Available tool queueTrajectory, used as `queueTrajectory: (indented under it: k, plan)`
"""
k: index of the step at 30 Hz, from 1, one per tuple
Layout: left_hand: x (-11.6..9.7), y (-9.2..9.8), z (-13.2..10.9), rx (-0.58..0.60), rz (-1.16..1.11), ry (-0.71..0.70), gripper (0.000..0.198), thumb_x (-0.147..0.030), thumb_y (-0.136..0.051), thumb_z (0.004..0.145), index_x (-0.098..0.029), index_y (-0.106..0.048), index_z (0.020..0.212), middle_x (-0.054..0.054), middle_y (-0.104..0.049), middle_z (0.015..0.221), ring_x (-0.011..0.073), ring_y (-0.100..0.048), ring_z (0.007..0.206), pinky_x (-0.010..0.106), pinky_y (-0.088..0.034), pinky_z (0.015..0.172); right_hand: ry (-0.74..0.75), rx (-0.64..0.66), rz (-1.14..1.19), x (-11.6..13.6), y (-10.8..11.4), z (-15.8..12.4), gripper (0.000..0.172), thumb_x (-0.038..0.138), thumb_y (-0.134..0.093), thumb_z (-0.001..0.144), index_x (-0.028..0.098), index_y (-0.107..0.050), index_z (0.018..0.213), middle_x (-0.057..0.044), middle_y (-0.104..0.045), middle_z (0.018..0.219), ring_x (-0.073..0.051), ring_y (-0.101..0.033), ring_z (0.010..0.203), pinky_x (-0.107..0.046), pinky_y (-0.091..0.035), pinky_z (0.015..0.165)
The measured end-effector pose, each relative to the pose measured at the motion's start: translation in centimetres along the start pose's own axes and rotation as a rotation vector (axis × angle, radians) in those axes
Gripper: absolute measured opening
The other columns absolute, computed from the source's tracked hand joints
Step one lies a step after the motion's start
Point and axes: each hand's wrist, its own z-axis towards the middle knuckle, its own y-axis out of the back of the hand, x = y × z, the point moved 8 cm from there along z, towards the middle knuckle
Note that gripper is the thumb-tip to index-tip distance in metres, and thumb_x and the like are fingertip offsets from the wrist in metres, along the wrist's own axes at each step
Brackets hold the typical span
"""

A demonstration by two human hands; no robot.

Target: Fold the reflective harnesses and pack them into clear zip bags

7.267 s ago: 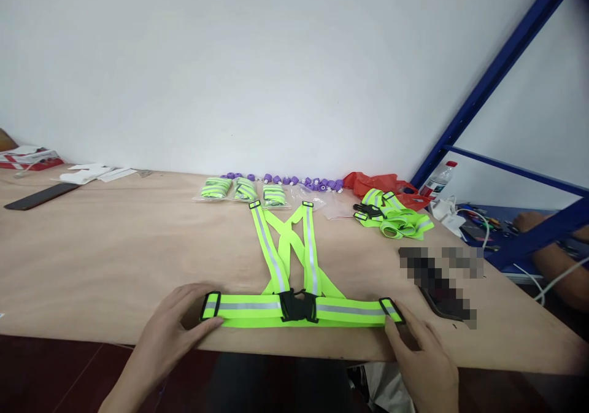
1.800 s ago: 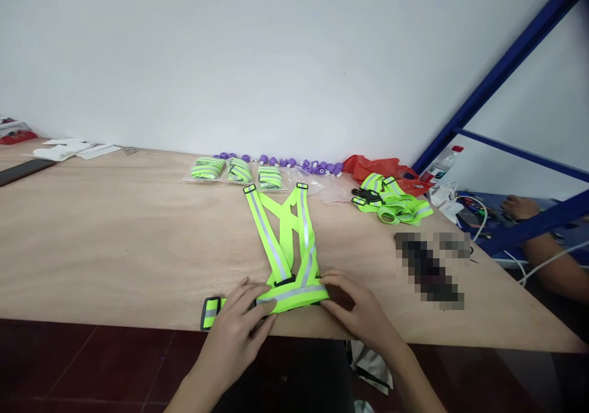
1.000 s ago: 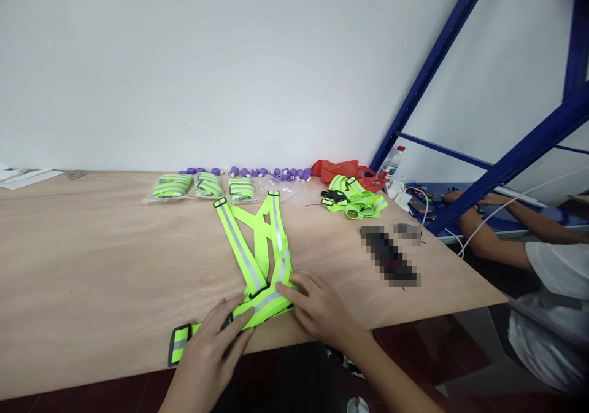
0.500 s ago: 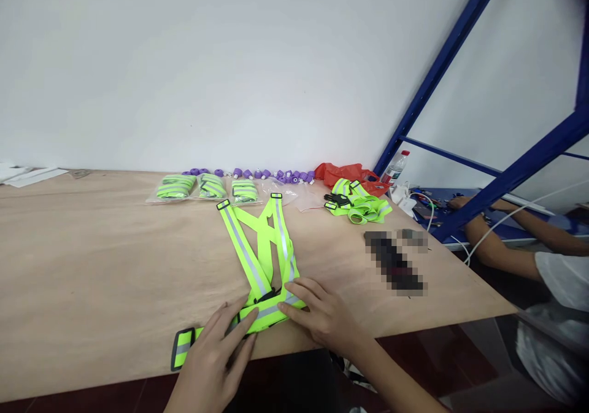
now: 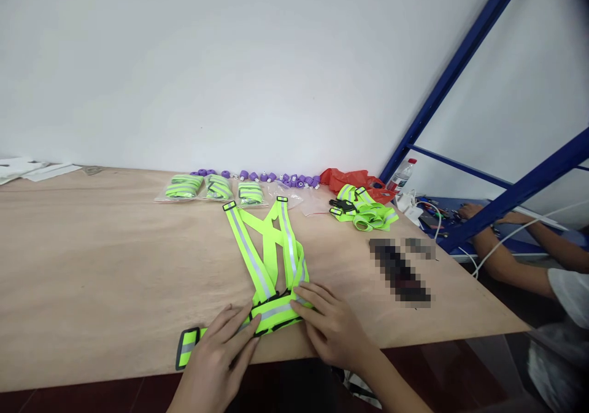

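Observation:
A neon-yellow reflective vest (image 5: 252,254) made of straps with grey stripes lies on the wooden table, its two shoulder straps pointing away from me and crossed bands between them. My left hand (image 5: 225,345) holds the left part of its waist belt, fingers across the top and thumb at the near edge. On the right end of the same belt, my right hand (image 5: 329,324) grips with bent fingers. A belt end with a black buckle (image 5: 188,347) sticks out to the left of my left hand. Black pieces show at the belt's far edge, partly covered.
Several bagged reflective vests (image 5: 184,187) lie along the wall beside small purple parts (image 5: 299,181). A loose reflective vest (image 5: 368,212) rests before a red plastic bag (image 5: 350,180). A bottle (image 5: 402,175) and a blue frame (image 5: 451,81) stand right. A co-worker's arms (image 5: 501,259) are beyond.
The view has shifted slightly, so most things sit a little further right. My hands remain on the belt, which now lies a bit flatter and straighter between them.

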Motion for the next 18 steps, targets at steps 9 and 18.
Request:
queueTrajectory:
  k: [9, 18]
  plan:
    - [-0.3, 0.3, 0.3, 0.02, -0.006, 0.01, 0.028, -0.024, -0.056, 0.095, -0.026, -0.07, 0.118, 0.006, -0.071, 0.122, 0.0272, -0.068, 0.109, 0.038, -0.062, 0.088, -0.073, 0.197, -0.032, 3.9, -2.9, 1.3, 0.05, 0.021, -0.047, 0.097, 0.015, -0.046, 0.146, -0.01, -0.05, 0.15, -0.026, -0.04, 0.143, -0.047, -0.034, 0.118]
    - [1.6, -1.3, -0.4, 0.135, -0.19, 0.333, 0.032, -0.027, -0.056, 0.093, -0.026, -0.059, 0.125, 0.007, -0.071, 0.116, 0.0239, -0.072, 0.101, 0.032, -0.063, 0.079, -0.044, 0.364, 0.071, 5.2, -4.9, 1.2, 0.069, 0.043, -0.05, 0.097, 0.02, -0.023, 0.157, -0.006, -0.024, 0.164, -0.028, -0.02, 0.151, -0.053, -0.005, 0.124]
